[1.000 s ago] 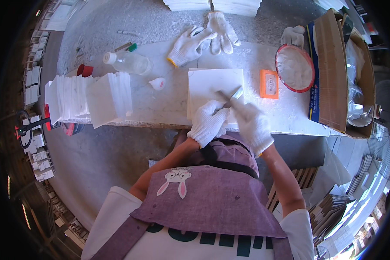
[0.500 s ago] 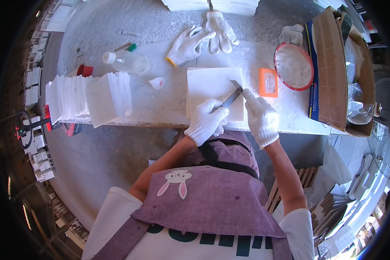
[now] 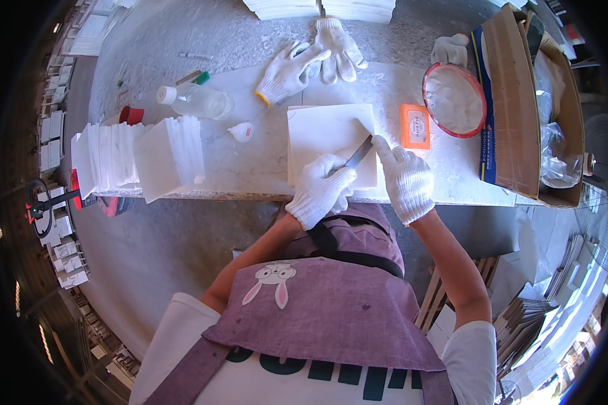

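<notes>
My left hand (image 3: 321,189), in a white knitted glove, is closed around a knife (image 3: 359,152) whose handle is hidden in the grip. Its flat grey blade points up and to the right. At the blade's tip are the bent fingers of my gloved right hand (image 3: 406,181); they are drawn together, and what they pinch, if anything, is hidden. Beneath the knife lie white square sheets or tiles (image 3: 324,131), slightly askew on one another, near the table's front edge.
Upright white sheets (image 3: 172,155) stand at left, near a clear bottle (image 3: 199,102), a red cap (image 3: 130,113) and a small white dropper (image 3: 240,131). Spare gloves (image 3: 292,74) lie behind. To the right are an orange box (image 3: 415,126), a red-rimmed bowl of white powder (image 3: 454,100) and a cardboard carton (image 3: 513,101).
My right hand has shifted slightly down and left to the knife's tip. A dark, narrow strip that stuck out past its fingertips no longer shows. My left hand stays nearly in place.
</notes>
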The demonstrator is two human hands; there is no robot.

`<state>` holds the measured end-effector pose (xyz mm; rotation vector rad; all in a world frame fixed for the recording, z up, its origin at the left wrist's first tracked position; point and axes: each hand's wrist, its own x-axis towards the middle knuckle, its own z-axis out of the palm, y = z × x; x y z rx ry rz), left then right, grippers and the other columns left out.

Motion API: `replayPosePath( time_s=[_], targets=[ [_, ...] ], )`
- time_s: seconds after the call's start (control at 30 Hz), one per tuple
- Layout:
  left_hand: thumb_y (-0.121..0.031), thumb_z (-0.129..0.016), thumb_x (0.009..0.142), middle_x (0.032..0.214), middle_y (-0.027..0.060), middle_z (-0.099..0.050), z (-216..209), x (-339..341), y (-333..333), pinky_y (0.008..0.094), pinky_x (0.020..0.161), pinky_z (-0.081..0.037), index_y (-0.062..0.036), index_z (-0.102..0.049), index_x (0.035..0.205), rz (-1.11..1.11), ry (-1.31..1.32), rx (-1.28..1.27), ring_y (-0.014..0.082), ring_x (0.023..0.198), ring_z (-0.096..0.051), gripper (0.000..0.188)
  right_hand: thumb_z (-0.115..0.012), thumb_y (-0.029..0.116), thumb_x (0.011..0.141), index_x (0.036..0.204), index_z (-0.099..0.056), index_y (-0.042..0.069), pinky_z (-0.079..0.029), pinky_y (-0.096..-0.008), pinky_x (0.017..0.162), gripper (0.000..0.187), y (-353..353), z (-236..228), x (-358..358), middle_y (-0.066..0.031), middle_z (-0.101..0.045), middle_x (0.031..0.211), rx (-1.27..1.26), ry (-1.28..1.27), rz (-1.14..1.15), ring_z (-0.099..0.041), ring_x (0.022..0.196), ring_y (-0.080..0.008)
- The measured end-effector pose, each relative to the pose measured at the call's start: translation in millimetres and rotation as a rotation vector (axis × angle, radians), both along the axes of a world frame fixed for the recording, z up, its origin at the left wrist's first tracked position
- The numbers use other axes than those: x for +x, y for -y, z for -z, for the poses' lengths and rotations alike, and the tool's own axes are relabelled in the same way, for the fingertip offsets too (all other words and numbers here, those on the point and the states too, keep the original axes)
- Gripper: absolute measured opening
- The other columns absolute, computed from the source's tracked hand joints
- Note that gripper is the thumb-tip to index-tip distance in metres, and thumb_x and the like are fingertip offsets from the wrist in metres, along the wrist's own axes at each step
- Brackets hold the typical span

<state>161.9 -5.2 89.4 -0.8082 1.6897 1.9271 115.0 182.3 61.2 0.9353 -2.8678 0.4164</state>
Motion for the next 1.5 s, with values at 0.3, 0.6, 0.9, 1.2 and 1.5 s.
replayPosePath(
  time_s=[0.3, 0.6, 0.9, 1.2, 1.5],
  targets=[
    [-0.015, -0.064, 0.093, 0.071, 0.0071, -0.061, -6, -1, -2, 0.0231, 0.041, -0.044, 0.0033, -0.059, 0.107, 0.009, 0.033, 0.016, 0.0102, 0.047, -0.055, 0.024, -0.061, 0.006, 0.078, 0.136, -0.053, 0.010, -0.051, -0.0365, 0.054, 0.059, -2, 5, 2, -0.0060, -0.057, 0.076, 0.004, -0.014, -0.017, -0.060, 0.063, -0.0223],
    [-0.015, -0.064, 0.092, 0.070, 0.0073, -0.060, -6, -2, -4, 0.0243, 0.040, -0.043, 0.0024, -0.059, 0.105, -0.021, 0.067, 0.022, 0.0104, 0.046, -0.053, 0.022, -0.061, 0.005, 0.078, 0.134, -0.054, 0.010, -0.051, -0.0377, 0.054, 0.057, -7, 11, 1, -0.0059, -0.057, 0.079, -0.014, -0.017, -0.058, -0.061, 0.064, -0.0229],
    [-0.015, -0.064, 0.093, 0.070, 0.0071, -0.060, 0, -1, -1, 0.0242, 0.041, -0.043, 0.0017, -0.059, 0.104, -0.051, 0.078, 0.044, 0.0107, 0.046, -0.053, 0.021, -0.061, 0.002, 0.078, 0.135, -0.054, 0.010, -0.050, -0.0379, 0.053, 0.058, -6, 7, -4, -0.0068, -0.056, 0.075, -0.029, -0.003, -0.094, -0.060, 0.063, -0.0234],
    [-0.016, -0.064, 0.094, 0.071, 0.0062, -0.061, -2, -3, 4, 0.0242, 0.042, -0.044, 0.0023, -0.060, 0.103, -0.045, 0.082, 0.078, 0.0102, 0.048, -0.054, 0.021, -0.060, 0.002, 0.078, 0.133, -0.056, 0.012, -0.051, -0.0386, 0.052, 0.056, -2, 7, -1, -0.0079, -0.057, 0.075, -0.056, 0.027, -0.063, -0.061, 0.063, -0.0256],
    [-0.017, -0.068, 0.083, 0.067, 0.0045, -0.054, 3, -2, 16, 0.0395, 0.050, -0.045, -0.0130, -0.067, 0.102, 0.630, -0.791, -1.472, 0.0225, 0.058, -0.059, 0.019, -0.056, 0.002, 0.080, 0.130, -0.060, 0.020, -0.051, -0.0397, 0.054, 0.053, 4, -21, 12, -0.0081, -0.056, 0.074, -0.112, 0.156, -0.017, -0.060, 0.062, -0.0273]
  ],
)
